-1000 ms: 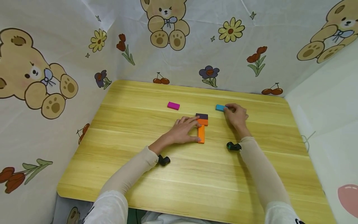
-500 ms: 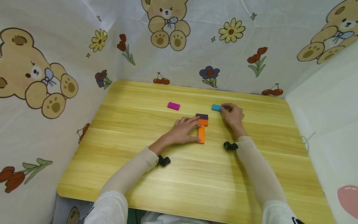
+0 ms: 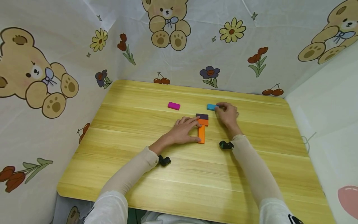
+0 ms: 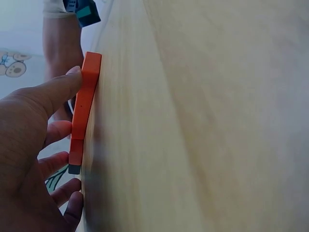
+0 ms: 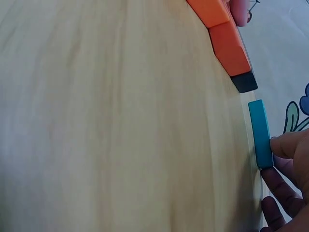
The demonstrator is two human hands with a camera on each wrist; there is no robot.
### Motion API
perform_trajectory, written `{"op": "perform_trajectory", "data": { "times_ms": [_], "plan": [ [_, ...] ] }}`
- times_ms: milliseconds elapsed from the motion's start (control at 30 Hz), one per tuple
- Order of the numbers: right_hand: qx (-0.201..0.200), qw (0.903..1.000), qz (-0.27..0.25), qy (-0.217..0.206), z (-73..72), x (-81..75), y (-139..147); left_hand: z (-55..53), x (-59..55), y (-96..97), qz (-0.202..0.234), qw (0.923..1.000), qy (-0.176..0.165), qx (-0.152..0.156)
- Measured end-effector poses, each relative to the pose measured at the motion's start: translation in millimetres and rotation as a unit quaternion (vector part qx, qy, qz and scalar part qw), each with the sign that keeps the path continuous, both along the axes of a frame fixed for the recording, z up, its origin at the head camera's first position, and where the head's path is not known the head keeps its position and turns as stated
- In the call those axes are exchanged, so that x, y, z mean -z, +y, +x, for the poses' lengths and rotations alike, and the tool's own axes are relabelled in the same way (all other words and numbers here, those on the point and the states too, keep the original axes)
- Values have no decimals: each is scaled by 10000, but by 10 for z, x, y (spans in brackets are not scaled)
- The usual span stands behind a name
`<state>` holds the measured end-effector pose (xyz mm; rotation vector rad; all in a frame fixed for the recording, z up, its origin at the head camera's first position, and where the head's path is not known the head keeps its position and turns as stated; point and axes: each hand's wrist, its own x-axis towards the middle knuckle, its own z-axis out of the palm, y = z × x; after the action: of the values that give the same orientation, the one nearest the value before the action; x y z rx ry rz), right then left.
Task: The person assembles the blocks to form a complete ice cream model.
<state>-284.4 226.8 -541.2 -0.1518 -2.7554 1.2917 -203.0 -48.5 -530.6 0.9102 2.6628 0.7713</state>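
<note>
My left hand [image 3: 184, 130] rests beside a row of blocks at mid-table with its fingers spread. Its thumb and fingertips touch the left side of a long orange block [image 3: 201, 134], an orange block lying crosswise [image 3: 204, 122], and a dark purple block [image 3: 202, 116] behind that. In the left wrist view the thumb [image 4: 63, 89] lies against the long orange block. Farther right and back, my right hand [image 3: 227, 115] pinches the right end of a light blue block [image 5: 260, 133] between thumb and fingers. The blue block lies flat, just behind and right of the dark block.
A magenta block [image 3: 174, 106] lies on the wooden table [image 3: 126, 112], left of and behind the row. Black wrist cameras [image 3: 164, 161] sit at both cuffs. A bear-patterned cloth [image 3: 167, 62] hangs along the table's back edge.
The right hand has slid left across the table with the blue block, closer to the dark block. The left hand and the row of blocks stay in place.
</note>
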Motion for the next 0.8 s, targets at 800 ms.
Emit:
{"op": "perform_trajectory", "data": {
  "times_ms": [800],
  "plan": [
    [-302,9992,243,20,-45,5,-379,-3,-12,-14,3,10000,-80,-18]
  ]
}}
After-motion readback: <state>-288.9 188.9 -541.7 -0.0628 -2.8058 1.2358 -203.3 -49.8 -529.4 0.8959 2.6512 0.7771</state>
